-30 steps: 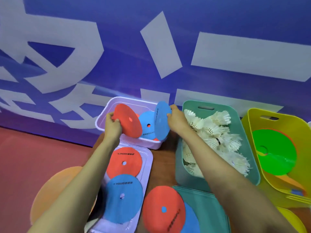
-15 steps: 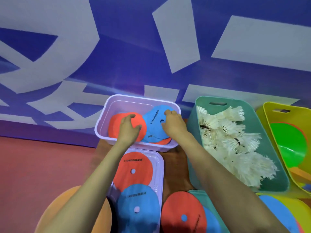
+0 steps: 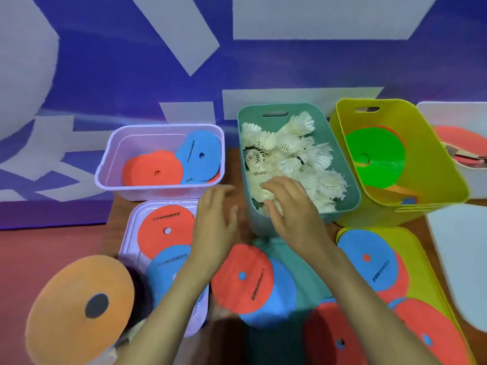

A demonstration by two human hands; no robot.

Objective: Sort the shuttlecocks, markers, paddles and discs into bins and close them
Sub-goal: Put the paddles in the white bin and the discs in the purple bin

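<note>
Hovering both hands, empty, over the loose discs.
Left hand [image 3: 214, 222] and right hand [image 3: 292, 209] have fingers spread and grip nothing, just in front of the lilac bin [image 3: 163, 192]. The nearest red disc [image 3: 241, 277] lies flat on the teal lid [image 3: 311, 293]. I judge it light, thin and floppy, so I'd pinch its rim.

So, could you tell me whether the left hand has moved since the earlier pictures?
Yes. The left hand has pulled back toward the person: it was inside the purple bin, and is now outside its near wall, holding nothing.
</note>
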